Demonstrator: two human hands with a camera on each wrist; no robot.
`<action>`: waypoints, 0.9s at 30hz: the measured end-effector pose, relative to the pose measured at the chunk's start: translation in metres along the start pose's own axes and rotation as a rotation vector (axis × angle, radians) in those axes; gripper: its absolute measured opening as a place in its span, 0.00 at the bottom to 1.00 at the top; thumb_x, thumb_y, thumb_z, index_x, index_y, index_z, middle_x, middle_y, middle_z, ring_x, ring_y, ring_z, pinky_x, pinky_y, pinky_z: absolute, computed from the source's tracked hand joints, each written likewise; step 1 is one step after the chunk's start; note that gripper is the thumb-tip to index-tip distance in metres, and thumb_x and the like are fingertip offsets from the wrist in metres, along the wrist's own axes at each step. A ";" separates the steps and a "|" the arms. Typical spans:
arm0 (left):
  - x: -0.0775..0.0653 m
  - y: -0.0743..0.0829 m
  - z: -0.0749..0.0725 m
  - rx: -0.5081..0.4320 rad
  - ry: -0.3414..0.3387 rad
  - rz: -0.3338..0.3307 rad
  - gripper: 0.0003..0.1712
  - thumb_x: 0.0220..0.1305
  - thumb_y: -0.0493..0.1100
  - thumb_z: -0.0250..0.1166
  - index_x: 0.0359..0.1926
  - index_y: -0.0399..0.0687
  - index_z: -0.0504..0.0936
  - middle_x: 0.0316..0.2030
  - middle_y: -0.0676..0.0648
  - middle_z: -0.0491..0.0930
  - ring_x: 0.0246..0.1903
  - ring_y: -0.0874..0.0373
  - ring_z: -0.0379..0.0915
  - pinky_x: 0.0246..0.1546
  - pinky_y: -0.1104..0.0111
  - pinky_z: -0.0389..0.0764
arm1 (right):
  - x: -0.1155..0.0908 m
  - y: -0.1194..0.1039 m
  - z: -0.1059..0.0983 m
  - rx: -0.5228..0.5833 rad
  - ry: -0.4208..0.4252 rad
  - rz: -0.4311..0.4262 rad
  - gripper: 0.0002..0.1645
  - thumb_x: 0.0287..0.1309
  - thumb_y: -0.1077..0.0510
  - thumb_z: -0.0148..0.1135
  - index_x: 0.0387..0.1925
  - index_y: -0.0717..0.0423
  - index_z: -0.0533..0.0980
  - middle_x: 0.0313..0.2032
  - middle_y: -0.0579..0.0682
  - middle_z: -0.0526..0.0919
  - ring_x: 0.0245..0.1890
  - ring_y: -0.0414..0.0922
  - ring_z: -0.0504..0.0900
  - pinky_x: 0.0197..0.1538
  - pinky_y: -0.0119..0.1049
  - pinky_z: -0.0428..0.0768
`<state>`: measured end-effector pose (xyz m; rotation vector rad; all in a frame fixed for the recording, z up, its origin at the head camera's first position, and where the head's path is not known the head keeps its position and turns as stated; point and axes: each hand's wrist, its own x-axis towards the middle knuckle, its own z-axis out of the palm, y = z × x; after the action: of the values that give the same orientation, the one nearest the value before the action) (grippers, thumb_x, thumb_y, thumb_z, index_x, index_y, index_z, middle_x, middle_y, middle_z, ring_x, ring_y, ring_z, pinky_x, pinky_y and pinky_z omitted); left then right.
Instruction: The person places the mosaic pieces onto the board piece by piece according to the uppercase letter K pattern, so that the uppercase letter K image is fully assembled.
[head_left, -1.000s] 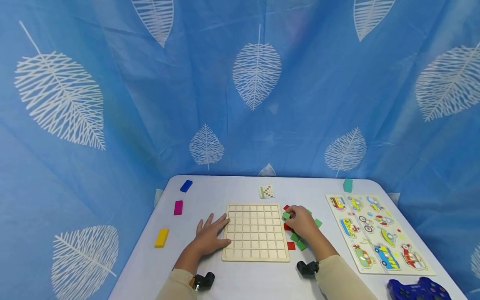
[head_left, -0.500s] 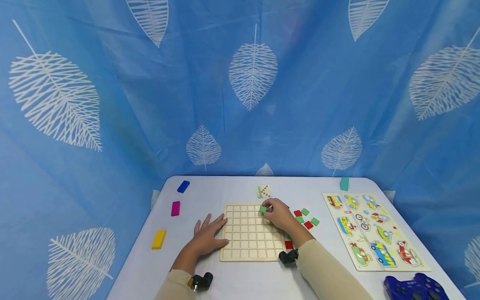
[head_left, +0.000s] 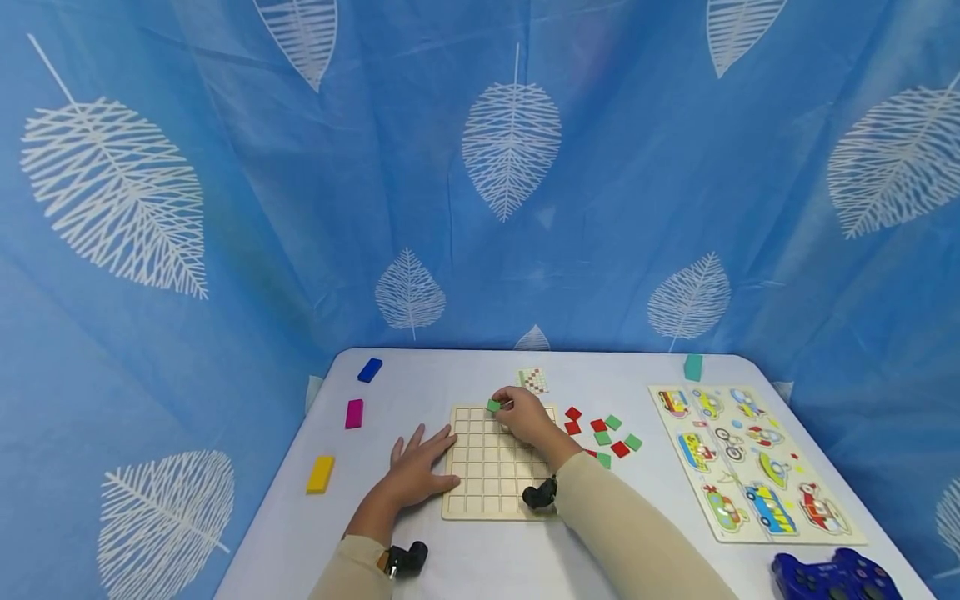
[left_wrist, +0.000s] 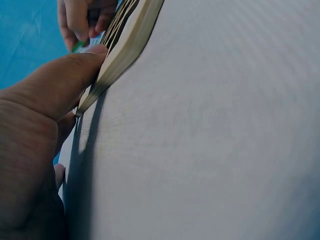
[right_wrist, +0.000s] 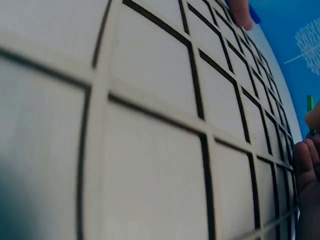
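A wooden grid board (head_left: pixel 486 467) with square recesses lies flat in the middle of the table. My left hand (head_left: pixel 414 475) rests at its left edge, fingers spread, and in the left wrist view the thumb (left_wrist: pixel 75 75) touches the board's rim. Over the far part of the board, my right hand (head_left: pixel 525 415) pinches a green square tile (head_left: pixel 493 406) between thumb and fingers. The right wrist view shows that tile (right_wrist: pixel 310 107) edge-on at the right. Several loose red tiles (head_left: pixel 597 425) and green tiles (head_left: pixel 633 442) lie right of the board.
A small pattern card (head_left: pixel 534 380) lies behind the board. On the left are blue (head_left: pixel 370 370), magenta (head_left: pixel 354 413) and yellow blocks (head_left: pixel 320 474). A vehicle puzzle board (head_left: pixel 750 467), a teal block (head_left: pixel 693 367) and a blue game controller (head_left: pixel 836 575) occupy the right side.
My right hand has taken a green tile from the loose pile and carried it leftward over the board's far edge. My left hand has stayed at the board's left side.
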<state>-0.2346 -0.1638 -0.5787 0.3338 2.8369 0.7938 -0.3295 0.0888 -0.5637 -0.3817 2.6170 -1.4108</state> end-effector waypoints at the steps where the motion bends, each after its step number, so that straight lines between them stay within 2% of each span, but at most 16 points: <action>1: 0.000 -0.001 0.000 -0.003 -0.002 0.001 0.48 0.60 0.62 0.75 0.78 0.62 0.68 0.81 0.55 0.58 0.83 0.38 0.36 0.78 0.34 0.31 | 0.002 0.000 0.004 0.000 -0.005 0.001 0.18 0.70 0.61 0.62 0.59 0.53 0.80 0.55 0.52 0.82 0.53 0.48 0.83 0.51 0.45 0.85; 8: -0.002 -0.002 -0.003 -0.005 -0.002 0.012 0.48 0.61 0.62 0.75 0.79 0.60 0.68 0.81 0.54 0.58 0.83 0.38 0.36 0.77 0.34 0.31 | 0.011 -0.011 0.022 -0.041 -0.010 -0.003 0.19 0.69 0.62 0.62 0.60 0.56 0.80 0.55 0.53 0.82 0.52 0.48 0.83 0.51 0.45 0.85; 14: 0.000 0.001 -0.002 0.002 -0.007 0.022 0.48 0.61 0.63 0.74 0.79 0.62 0.67 0.81 0.55 0.58 0.83 0.38 0.36 0.77 0.33 0.31 | 0.010 -0.018 0.030 -0.085 0.032 0.018 0.19 0.65 0.63 0.64 0.57 0.55 0.83 0.54 0.53 0.83 0.48 0.47 0.81 0.52 0.47 0.83; 21: -0.001 0.003 -0.003 0.003 -0.019 0.001 0.48 0.61 0.63 0.74 0.79 0.63 0.67 0.82 0.55 0.57 0.83 0.38 0.34 0.77 0.34 0.30 | 0.009 -0.017 0.037 -0.145 0.054 0.013 0.18 0.64 0.63 0.64 0.55 0.52 0.84 0.55 0.53 0.83 0.55 0.51 0.82 0.59 0.52 0.81; 27: -0.004 0.003 0.001 0.005 -0.009 0.006 0.47 0.62 0.64 0.73 0.79 0.63 0.67 0.82 0.55 0.57 0.83 0.38 0.35 0.77 0.33 0.31 | 0.008 -0.012 0.041 -0.199 0.066 -0.019 0.17 0.65 0.62 0.66 0.54 0.52 0.85 0.53 0.52 0.83 0.57 0.53 0.81 0.62 0.53 0.81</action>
<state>-0.2299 -0.1623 -0.5774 0.3452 2.8313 0.7852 -0.3248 0.0475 -0.5759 -0.3897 2.8241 -1.1912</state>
